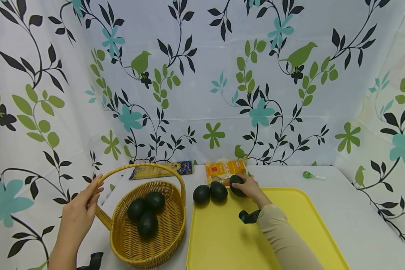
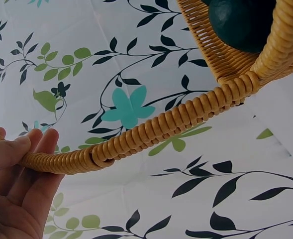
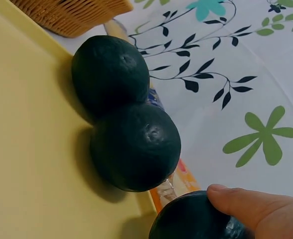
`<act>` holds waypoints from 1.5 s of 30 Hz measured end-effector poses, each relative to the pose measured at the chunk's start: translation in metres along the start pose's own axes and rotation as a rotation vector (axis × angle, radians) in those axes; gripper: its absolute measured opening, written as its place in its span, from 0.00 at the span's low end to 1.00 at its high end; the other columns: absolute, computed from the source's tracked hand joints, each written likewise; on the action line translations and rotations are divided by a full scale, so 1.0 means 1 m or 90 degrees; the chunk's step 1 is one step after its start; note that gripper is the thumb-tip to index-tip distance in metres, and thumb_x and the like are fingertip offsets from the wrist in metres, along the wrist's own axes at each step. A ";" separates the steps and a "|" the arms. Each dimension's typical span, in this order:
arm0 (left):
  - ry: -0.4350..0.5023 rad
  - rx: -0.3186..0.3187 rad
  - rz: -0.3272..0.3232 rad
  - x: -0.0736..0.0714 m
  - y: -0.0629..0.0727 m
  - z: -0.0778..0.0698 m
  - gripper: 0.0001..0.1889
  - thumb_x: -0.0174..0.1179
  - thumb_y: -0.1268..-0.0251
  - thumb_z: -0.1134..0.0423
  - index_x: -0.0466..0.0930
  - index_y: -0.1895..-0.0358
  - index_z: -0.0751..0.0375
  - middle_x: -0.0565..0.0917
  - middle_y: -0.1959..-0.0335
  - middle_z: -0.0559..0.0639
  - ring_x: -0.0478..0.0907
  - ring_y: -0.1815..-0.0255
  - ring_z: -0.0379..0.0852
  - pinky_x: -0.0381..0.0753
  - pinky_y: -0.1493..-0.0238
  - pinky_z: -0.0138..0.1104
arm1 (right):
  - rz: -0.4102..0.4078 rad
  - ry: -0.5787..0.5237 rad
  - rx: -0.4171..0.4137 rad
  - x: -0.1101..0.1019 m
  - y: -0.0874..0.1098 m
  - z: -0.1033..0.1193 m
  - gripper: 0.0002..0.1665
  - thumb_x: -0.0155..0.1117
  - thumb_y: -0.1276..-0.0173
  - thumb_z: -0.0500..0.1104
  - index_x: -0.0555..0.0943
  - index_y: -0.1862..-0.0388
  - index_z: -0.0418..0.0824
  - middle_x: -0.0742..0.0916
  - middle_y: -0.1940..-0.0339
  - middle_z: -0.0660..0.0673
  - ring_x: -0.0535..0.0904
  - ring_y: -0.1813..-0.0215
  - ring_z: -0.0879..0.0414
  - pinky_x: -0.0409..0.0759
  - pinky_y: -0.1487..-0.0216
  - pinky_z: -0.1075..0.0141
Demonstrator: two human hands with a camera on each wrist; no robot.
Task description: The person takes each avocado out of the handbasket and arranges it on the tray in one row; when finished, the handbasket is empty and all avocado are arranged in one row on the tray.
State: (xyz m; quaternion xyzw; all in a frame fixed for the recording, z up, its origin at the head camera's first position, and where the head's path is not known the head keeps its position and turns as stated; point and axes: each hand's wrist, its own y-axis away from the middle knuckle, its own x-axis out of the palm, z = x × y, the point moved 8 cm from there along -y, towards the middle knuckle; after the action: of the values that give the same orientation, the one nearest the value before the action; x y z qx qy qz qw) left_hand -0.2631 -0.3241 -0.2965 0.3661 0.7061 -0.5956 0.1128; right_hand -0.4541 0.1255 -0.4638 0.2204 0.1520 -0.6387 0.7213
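Note:
My left hand (image 1: pixel 78 214) grips the wicker handle (image 2: pixel 151 132) of a woven basket (image 1: pixel 168 232). Three dark green avocados (image 1: pixel 147 224) lie in that basket. At the far edge of a yellow tray (image 1: pixel 222 240), my right hand (image 1: pixel 251 189) holds another dark green avocado (image 1: pixel 237 185), with the thumb on its side in the right wrist view. Two more avocados, a left one (image 1: pixel 201 194) and a middle one (image 1: pixel 218 191), sit side by side at the tray's far left corner, touching each other.
Behind the tray lies an orange food packet (image 1: pixel 222 169). A long blue and yellow packet (image 1: pixel 162 170) is behind the basket. A green-topped lollipop (image 1: pixel 308 175) rests on the white table at the far right. A patterned cloth (image 1: pixel 202 93) hangs at the back.

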 end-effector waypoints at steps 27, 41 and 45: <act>-0.005 0.007 -0.011 -0.003 0.000 -0.001 0.38 0.60 0.47 0.82 0.68 0.33 0.46 0.86 0.59 0.63 0.83 0.65 0.62 0.77 0.71 0.33 | -0.030 0.087 -0.044 0.018 0.000 0.006 0.40 0.65 0.38 0.44 0.62 0.29 0.37 0.70 0.33 0.28 0.69 0.36 0.32 0.73 0.39 0.45; 0.000 -0.002 0.000 0.000 0.001 0.001 0.39 0.60 0.46 0.81 0.67 0.32 0.44 0.86 0.58 0.61 0.83 0.63 0.60 0.78 0.71 0.23 | -0.020 0.088 -0.030 0.017 0.002 -0.001 0.52 0.67 0.40 0.48 0.50 0.24 0.37 0.62 0.28 0.27 0.60 0.30 0.29 0.64 0.33 0.39; -0.002 0.000 -0.001 0.000 0.001 0.001 0.39 0.60 0.46 0.81 0.67 0.32 0.43 0.86 0.57 0.60 0.82 0.62 0.60 0.77 0.70 0.19 | -0.008 0.088 -0.036 0.014 0.004 -0.001 0.52 0.66 0.40 0.50 0.50 0.24 0.38 0.59 0.26 0.29 0.57 0.28 0.29 0.62 0.32 0.38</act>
State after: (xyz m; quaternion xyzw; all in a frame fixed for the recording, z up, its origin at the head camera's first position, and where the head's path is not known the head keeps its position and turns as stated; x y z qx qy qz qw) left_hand -0.2624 -0.3248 -0.2977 0.3643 0.7063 -0.5963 0.1135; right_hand -0.4483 0.1142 -0.4716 0.2424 0.2207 -0.6219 0.7111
